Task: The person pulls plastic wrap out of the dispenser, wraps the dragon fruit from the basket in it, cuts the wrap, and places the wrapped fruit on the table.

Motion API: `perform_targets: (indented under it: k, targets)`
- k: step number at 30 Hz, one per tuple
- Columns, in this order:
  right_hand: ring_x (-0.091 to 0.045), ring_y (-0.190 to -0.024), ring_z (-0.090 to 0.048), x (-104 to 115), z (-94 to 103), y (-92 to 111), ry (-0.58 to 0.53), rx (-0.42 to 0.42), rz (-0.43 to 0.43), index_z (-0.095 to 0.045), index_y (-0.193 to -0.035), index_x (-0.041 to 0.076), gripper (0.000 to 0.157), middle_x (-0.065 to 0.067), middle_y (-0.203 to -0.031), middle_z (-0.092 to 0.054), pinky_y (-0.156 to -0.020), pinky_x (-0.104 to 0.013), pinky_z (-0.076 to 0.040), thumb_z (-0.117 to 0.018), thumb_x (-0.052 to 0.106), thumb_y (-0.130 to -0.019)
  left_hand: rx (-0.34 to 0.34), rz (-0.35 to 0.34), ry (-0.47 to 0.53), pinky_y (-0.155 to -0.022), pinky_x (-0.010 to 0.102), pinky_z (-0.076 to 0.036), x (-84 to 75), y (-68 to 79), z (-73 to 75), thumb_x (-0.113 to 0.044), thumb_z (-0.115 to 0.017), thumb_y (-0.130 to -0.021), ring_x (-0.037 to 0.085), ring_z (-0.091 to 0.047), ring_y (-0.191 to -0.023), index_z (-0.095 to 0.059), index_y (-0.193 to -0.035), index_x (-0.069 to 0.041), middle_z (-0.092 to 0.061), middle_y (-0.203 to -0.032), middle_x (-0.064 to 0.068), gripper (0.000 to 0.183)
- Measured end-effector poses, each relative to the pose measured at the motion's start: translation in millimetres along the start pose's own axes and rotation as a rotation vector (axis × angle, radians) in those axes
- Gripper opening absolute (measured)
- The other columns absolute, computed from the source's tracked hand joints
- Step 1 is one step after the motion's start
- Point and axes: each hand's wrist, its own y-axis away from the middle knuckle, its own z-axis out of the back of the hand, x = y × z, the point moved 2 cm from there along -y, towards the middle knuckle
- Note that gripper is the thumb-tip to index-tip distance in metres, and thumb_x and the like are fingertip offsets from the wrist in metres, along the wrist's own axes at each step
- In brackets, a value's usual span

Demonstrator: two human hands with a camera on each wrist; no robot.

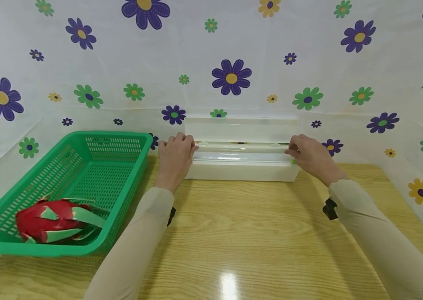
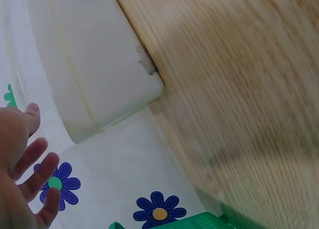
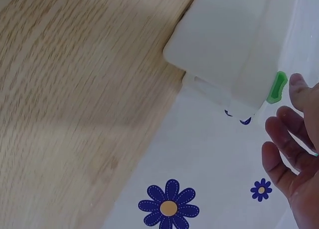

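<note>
A white plastic wrap dispenser lies along the back of the table, its lid raised against the flowered backdrop. Glossy clear plastic wrap shows across its opening. At the left end my left hand pinches the film between thumb and index finger; the other fingers are spread in the left wrist view. My right hand pinches the film at the opposite end, its thumb close beside a small green slide cutter in the right wrist view. The index fingertips are hidden behind the thumbs in both wrist views.
A green plastic basket stands to the left, with a red dragon fruit lying in its near end. Beneath everything is a wood-grain table. A white flowered sheet encloses the back and sides.
</note>
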Motion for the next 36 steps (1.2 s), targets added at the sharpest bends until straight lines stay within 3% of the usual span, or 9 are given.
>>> perform_targets:
  k: [7, 10, 22, 36]
  targets:
    - [-0.026, -0.066, -0.055, -2.6, -4.8, 1.8, 0.303, -0.165, 0.236, -0.066, -0.103, 0.002, 0.009, -0.014, -0.084, -0.064, -0.054, -0.035, -0.048, -0.064, 0.01, -0.1, -0.084, -0.027, -0.133, -0.091, 0.054, -0.052, -3.2, 4.5, 1.8, -0.034, -0.063, -0.102, 0.035, -0.069, -0.101, -0.068, -0.112, -0.011, -0.071, -0.108, 0.013, 0.025]
    - [-0.027, -0.066, -0.053, -3.3, -4.9, 3.4, 0.352, -0.232, 0.284, -0.068, -0.103, 0.001, 0.01, -0.014, -0.082, -0.064, -0.054, -0.036, -0.047, -0.065, 0.01, -0.099, -0.107, -0.038, -0.161, -0.093, 0.057, -0.051, -3.3, 5.7, 0.8, -0.034, -0.062, -0.103, 0.036, -0.069, -0.105, -0.067, -0.117, -0.011, -0.072, -0.109, 0.013, 0.027]
    - [-0.035, -0.075, -0.061, -3.0, -0.7, 6.6, 0.383, -0.296, 0.273, -0.066, -0.104, 0.002, 0.013, -0.017, -0.087, -0.065, -0.061, -0.046, -0.054, -0.063, 0.014, -0.102, -0.114, -0.027, -0.19, -0.095, 0.059, -0.05, 0.5, 4.5, -2.8, -0.036, -0.056, -0.105, 0.036, -0.068, -0.102, -0.065, -0.117, -0.011, -0.069, -0.104, 0.014, 0.029]
    - [-0.035, -0.073, -0.059, -5.1, -1.5, 8.1, 0.399, -0.342, 0.272, -0.062, -0.101, 0.003, 0.011, -0.018, -0.085, -0.064, -0.058, -0.045, -0.052, -0.064, 0.014, -0.101, -0.113, -0.006, -0.138, -0.097, 0.06, -0.049, 2.1, 3.3, -1.0, -0.033, -0.056, -0.105, 0.036, -0.066, -0.105, -0.065, -0.118, -0.011, -0.069, -0.109, 0.014, 0.027]
